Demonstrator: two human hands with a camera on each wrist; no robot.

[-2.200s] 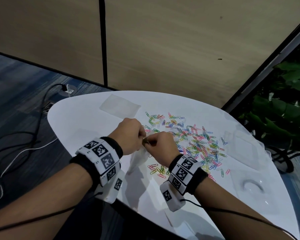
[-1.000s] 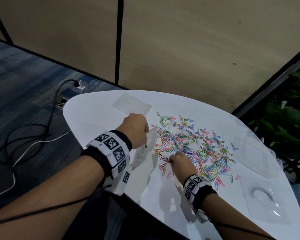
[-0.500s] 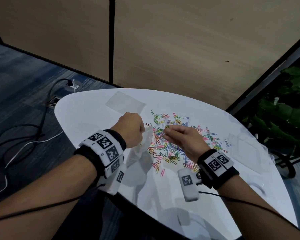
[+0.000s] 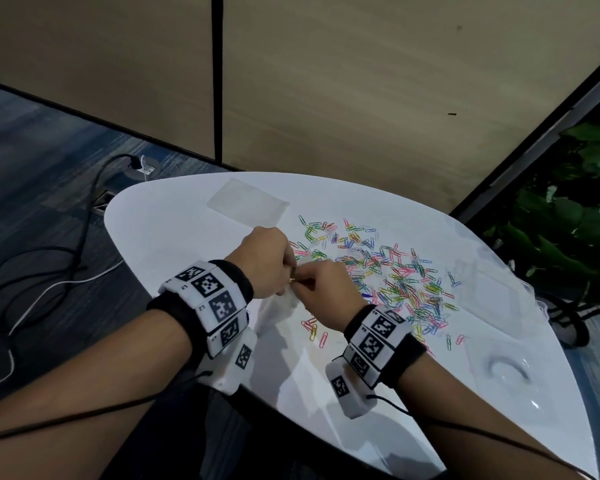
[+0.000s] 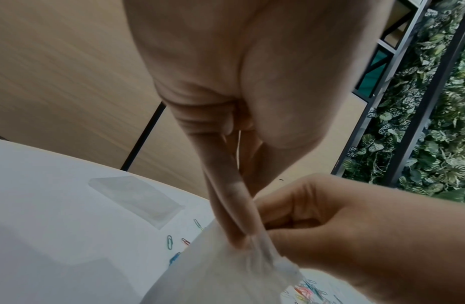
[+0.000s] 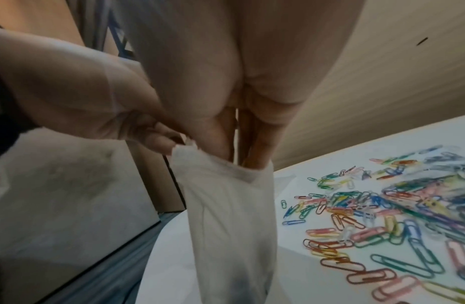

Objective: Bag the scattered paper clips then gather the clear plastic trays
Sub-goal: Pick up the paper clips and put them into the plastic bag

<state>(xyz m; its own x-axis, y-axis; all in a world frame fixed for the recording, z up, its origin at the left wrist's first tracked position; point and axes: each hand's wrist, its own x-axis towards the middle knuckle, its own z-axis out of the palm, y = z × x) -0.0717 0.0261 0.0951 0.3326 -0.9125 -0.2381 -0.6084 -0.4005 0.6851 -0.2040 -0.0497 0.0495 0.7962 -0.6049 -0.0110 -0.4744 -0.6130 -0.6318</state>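
A thin white plastic bag (image 4: 278, 308) hangs between my hands above the table's near left part. My left hand (image 4: 289, 271) pinches the bag's rim (image 5: 254, 244) and holds the mouth up. My right hand (image 4: 301, 283) has its bunched fingers (image 6: 221, 142) dipped into the bag's mouth (image 6: 226, 164), pinching a few paper clips. Coloured paper clips (image 4: 395, 282) lie scattered to the right of the hands. Three clear plastic trays lie flat: one at the back left (image 4: 248, 202), one at the right (image 4: 492, 292), one at the near right (image 4: 506, 370).
The white rounded table (image 4: 174, 230) has bare surface at its left and near side. Black and white cables (image 4: 59, 271) run over the carpet on the left. A beige partition wall (image 4: 326, 81) stands behind the table, with green plants (image 4: 575, 209) at the right.
My right hand picked clips out of the pile, lifted them and brought them left to the bag's mouth. The left hand has kept hold of the bag.
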